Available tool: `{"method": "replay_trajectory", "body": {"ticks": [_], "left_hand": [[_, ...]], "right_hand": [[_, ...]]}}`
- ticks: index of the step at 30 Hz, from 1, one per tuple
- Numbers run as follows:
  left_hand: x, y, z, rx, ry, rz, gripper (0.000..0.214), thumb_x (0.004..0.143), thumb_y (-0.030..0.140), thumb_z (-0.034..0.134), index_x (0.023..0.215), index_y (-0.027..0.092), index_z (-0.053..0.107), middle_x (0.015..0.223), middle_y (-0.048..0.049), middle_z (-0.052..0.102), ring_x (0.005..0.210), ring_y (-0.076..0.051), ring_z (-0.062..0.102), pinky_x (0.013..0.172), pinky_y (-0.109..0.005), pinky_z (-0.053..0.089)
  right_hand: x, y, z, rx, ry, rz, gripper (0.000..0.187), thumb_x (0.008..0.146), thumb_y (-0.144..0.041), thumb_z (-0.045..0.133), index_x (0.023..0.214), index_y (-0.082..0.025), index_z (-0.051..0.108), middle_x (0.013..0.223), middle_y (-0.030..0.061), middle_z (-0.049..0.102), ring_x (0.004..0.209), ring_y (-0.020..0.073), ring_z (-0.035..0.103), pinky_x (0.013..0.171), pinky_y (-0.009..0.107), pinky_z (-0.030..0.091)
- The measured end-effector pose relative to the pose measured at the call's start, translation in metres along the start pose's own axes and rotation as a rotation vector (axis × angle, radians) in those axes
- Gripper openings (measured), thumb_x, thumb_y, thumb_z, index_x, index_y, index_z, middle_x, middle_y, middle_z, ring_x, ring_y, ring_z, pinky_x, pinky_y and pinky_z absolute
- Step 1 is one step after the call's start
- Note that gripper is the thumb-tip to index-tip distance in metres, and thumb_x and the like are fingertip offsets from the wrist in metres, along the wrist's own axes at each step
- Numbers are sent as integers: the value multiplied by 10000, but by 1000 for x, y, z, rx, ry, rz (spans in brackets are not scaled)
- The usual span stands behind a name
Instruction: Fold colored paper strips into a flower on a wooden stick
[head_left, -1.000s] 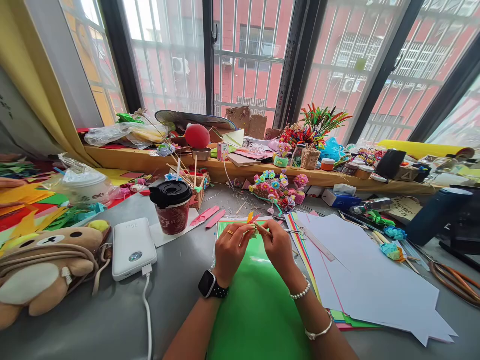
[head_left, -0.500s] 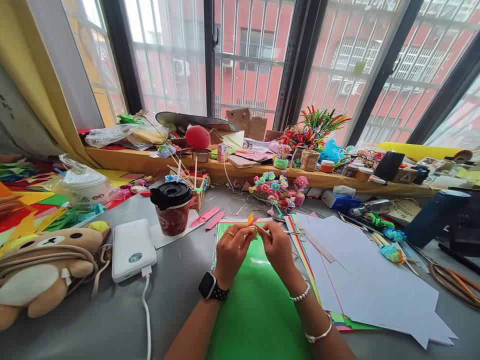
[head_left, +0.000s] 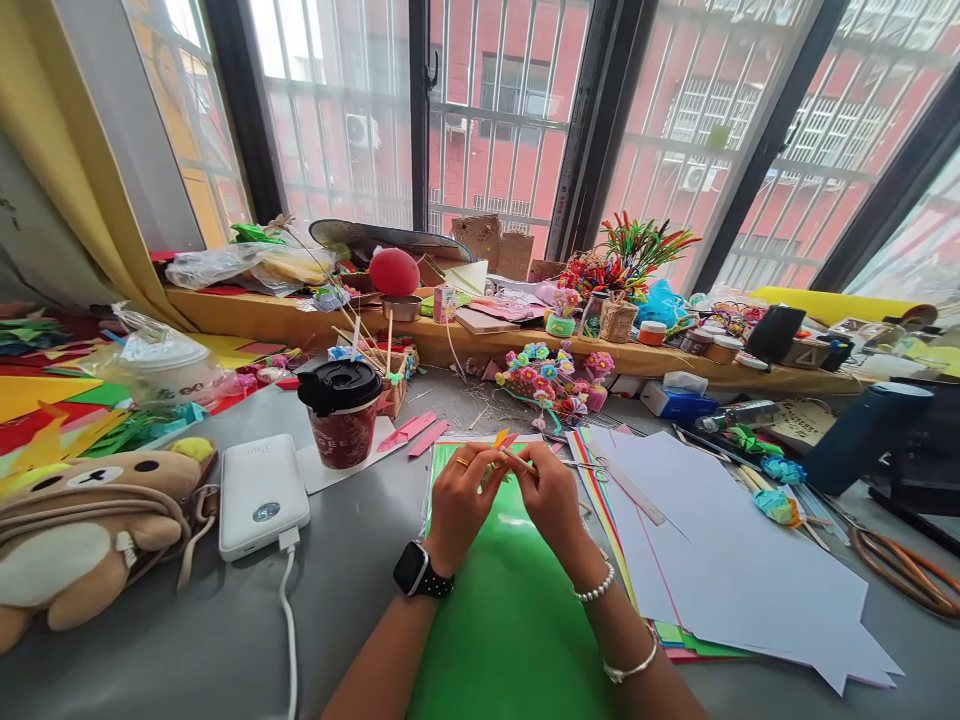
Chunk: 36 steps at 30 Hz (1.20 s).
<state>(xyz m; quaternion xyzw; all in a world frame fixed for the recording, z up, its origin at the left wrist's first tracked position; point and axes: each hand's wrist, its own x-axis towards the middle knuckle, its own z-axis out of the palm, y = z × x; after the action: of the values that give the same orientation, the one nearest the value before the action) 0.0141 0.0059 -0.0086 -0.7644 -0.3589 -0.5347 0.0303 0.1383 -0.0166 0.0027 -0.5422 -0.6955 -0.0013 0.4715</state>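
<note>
1. Currently, the left hand (head_left: pixel 459 500) has its grip closed at the fingertips around a small coloured paper piece (head_left: pixel 501 438); the right hand (head_left: pixel 551 500) pinches a pale slim piece (head_left: pixel 519 462) just beside it.
2. Both pieces are raised between the hands, over the far part of the green sheet (head_left: pixel 510 610) on the grey worktop (head_left: pixel 360 590).
3. The likeliest trouble is slipping: so little paper seems to sit between the fingertips that a small twist might work it loose.
4. Squeezing too hard could crease or tear it, since it looks thin; pulling the hands apart unevenly might bend the pale piece.
5. If dropped, it could get lost near the scissors (head_left: pixel 600 468) and papers at right.
6. The orange and red tips point to the far side; fingers hide the rest, so its full long axis cannot be told.
7. The pale piece's long axis slants from far left to near right.
</note>
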Motion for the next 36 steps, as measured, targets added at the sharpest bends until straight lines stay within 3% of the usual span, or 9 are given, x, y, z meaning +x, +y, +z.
{"method": "replay_trajectory", "body": {"ticks": [5,8,13,18,25,36], "left_hand": [[5,-7,-8,-111,-74,-44,76,782,205,509,755,203,580,752,-29,612,748,-169,569,683,-293,458],[8,-8,-14,-245,-144,-93,60,774,193,514,741,199,563,731,-21,597,735,-156,566,671,-276,459],[10,-6,-19,-370,-283,-123,67,770,183,511,746,208,569,751,-15,597,760,-159,559,690,-277,449],[10,-7,-20,-557,-368,-225,42,755,213,533,754,192,570,756,-15,586,743,-155,560,682,-272,455],[12,-6,-21,-750,-434,-378,88,738,250,564,737,164,547,740,-13,568,720,-143,566,683,-270,467],[10,-9,-18,-765,-518,-521,221,708,347,587,800,150,543,760,-22,586,726,-157,579,637,-268,469]], "right_hand": [[7,4,-11,96,-142,-83,166,811,-313,501,765,-180,590,712,11,579,514,105,467,496,216,368],[11,10,-21,128,-144,-130,160,784,-285,549,906,-206,616,814,27,565,615,125,525,576,241,429],[11,16,-28,119,-177,-168,166,761,-277,581,914,-265,645,904,36,519,774,157,557,668,281,462],[12,14,-28,249,-255,-171,118,773,-237,572,844,-215,663,814,27,597,751,148,572,681,266,455],[13,11,-31,325,-245,-130,133,781,-251,562,790,-192,682,727,29,649,687,147,583,631,248,451],[11,14,-26,82,-280,-98,114,774,-181,565,771,-175,678,702,28,654,628,144,566,582,236,403]]}}
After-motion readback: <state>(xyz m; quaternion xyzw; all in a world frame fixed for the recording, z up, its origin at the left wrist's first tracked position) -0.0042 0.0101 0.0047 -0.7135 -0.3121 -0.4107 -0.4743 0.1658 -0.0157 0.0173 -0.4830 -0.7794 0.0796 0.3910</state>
